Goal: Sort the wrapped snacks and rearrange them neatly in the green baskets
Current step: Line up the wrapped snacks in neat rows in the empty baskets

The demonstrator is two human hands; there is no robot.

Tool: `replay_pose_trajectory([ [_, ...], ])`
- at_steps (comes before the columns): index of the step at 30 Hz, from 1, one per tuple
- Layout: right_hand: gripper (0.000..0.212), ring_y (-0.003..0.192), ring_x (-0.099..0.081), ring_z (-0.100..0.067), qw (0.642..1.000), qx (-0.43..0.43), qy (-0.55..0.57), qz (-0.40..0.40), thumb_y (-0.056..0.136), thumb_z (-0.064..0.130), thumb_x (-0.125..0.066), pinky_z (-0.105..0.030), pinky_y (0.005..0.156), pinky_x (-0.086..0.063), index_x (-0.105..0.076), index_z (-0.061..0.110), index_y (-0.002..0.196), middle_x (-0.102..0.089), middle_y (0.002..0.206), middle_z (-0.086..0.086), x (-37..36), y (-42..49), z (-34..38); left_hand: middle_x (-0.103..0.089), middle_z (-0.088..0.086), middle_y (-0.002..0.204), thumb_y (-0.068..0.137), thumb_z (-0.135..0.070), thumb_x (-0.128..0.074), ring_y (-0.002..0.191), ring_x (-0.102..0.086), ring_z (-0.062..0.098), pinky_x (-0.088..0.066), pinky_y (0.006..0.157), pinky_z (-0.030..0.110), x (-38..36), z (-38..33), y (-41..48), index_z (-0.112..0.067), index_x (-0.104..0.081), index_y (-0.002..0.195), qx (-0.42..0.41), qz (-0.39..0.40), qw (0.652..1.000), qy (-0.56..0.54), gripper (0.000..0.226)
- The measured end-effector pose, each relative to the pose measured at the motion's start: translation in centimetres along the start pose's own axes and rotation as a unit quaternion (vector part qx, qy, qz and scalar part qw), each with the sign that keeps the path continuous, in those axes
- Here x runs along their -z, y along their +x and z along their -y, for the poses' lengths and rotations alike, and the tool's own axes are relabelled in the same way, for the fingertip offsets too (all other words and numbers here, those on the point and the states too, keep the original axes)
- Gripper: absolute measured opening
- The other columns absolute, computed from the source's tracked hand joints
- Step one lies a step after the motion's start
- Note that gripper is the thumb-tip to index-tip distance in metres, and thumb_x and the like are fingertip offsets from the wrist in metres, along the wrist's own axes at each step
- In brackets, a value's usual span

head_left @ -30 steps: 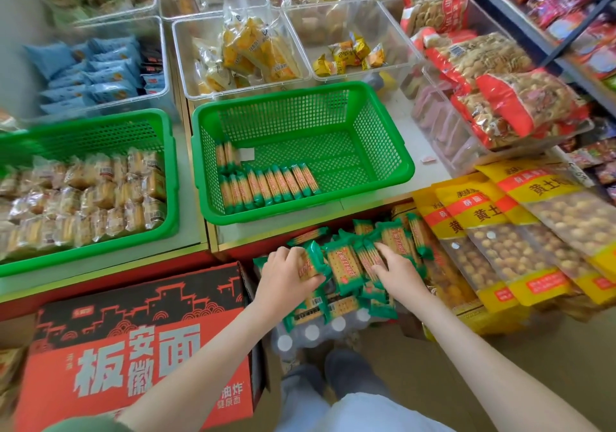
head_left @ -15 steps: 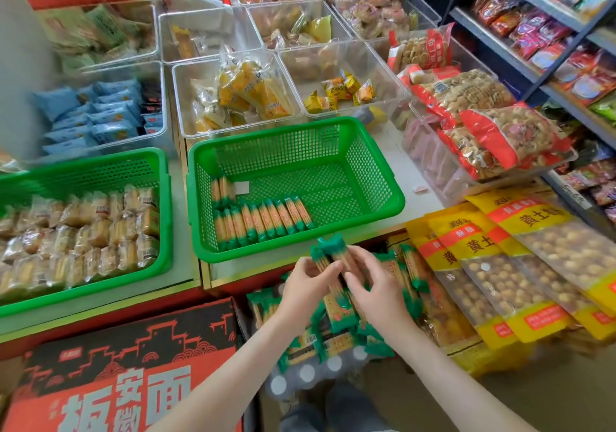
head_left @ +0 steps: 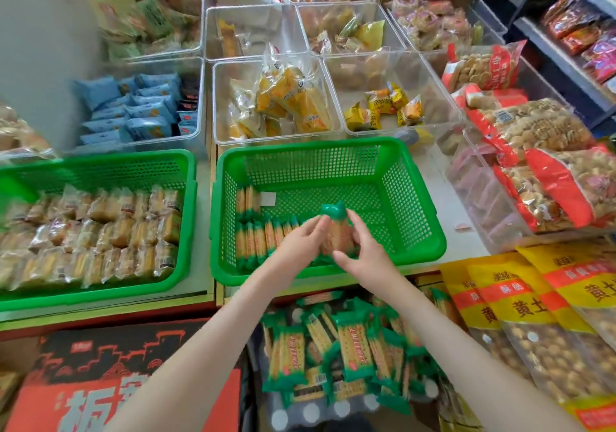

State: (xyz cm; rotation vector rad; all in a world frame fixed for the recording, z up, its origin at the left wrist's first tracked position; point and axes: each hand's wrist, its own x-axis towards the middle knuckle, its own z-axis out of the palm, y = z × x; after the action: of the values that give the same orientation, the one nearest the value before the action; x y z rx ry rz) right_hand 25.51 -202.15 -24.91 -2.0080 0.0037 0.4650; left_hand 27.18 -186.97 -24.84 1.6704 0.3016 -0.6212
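Both hands are over the middle green basket [head_left: 310, 148], in the centre of the frame. The left hand [head_left: 300, 241] and right hand [head_left: 363, 248] are clamped around a small stack of green-wrapped cracker packs [head_left: 335, 228] from either side, fingers curled onto it, with the green wrapper ends poking out the top. The stack is blurry, so there's no counting how many packs are in it, and I can't tell if it's touching the basket floor.

Just to the left of the stack, a row of the same cracker packs [head_left: 263, 238] stands on edge along the basket's front-left part, with a couple more behind it near the left wall. The right half of that basket shows only bare mesh.

The loose pile of green-wrapped crackers [head_left: 336, 348] sits bottom centre, below the counter edge and between the two forearms.

At left of the frame, the second green basket [head_left: 100, 162] is packed with rows of clear-wrapped cakes [head_left: 93, 235]. There's a red carton [head_left: 100, 381] at lower left, yellow snack bags [head_left: 533, 298] at lower right, and clear bins with blue packets [head_left: 133, 111] and yellow packets [head_left: 286, 101] across the top.
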Motion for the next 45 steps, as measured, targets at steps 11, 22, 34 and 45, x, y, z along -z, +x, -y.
replay_pose_trajectory([
  [11, 0.068, 0.087, -0.055, -0.022, 0.982, -0.148, -0.113, -0.019, 0.089, 0.014, -0.058, -0.024, 0.065, -0.041, -0.023, 0.014, 0.148, -0.056, 0.119, -0.012, -0.9, 9.7, -1.1, -0.026, 0.005, 0.157, 0.084, -0.071, 0.002, 0.146, -0.017, 0.021, -0.002, 0.119, 0.042, 4.9, 6.3, 0.8, -0.021, -0.023, 0.152, -0.063, -0.148, 0.819, 0.551, 0.088],
  [22, 0.068, 0.110, -0.050, -0.031, 0.970, -0.113, -0.180, -0.122, 0.088, 0.010, -0.060, -0.032, 0.087, -0.040, -0.024, 0.009, 0.146, -0.046, 0.133, -0.017, 2.1, 11.1, -3.1, -0.015, 0.005, 0.160, 0.095, -0.065, -0.018, 0.147, -0.011, 0.022, -0.008, 0.120, 0.042, 5.0, 6.9, 1.4, -0.029, -0.023, 0.152, -0.056, -0.118, 0.830, 0.542, 0.068],
  [34, 0.091, 0.148, -0.003, -0.028, 0.932, -0.189, -0.214, 0.225, 0.098, 0.030, -0.051, -0.045, 0.117, -0.011, 0.026, 0.038, 0.145, 0.017, 0.159, -0.011, -0.4, 9.8, -4.0, -0.012, 0.006, 0.161, 0.095, -0.065, -0.016, 0.148, -0.009, 0.022, -0.008, 0.120, 0.044, 4.9, 7.1, 1.6, -0.029, -0.021, 0.153, -0.067, -0.123, 0.817, 0.560, 0.068],
  [45, 0.060, 0.148, -0.011, -0.023, 0.941, -0.038, -0.330, 0.068, 0.103, 0.033, -0.033, -0.038, 0.118, -0.012, -0.006, 0.017, 0.154, -0.007, 0.161, -0.010, -1.6, 5.7, -2.8, -0.055, 0.015, 0.134, 0.098, -0.038, -0.037, 0.124, -0.051, 0.030, -0.034, 0.108, 0.042, 4.5, 7.6, 0.1, -0.007, -0.057, 0.129, -0.244, -0.226, 0.800, 0.500, 0.048],
])
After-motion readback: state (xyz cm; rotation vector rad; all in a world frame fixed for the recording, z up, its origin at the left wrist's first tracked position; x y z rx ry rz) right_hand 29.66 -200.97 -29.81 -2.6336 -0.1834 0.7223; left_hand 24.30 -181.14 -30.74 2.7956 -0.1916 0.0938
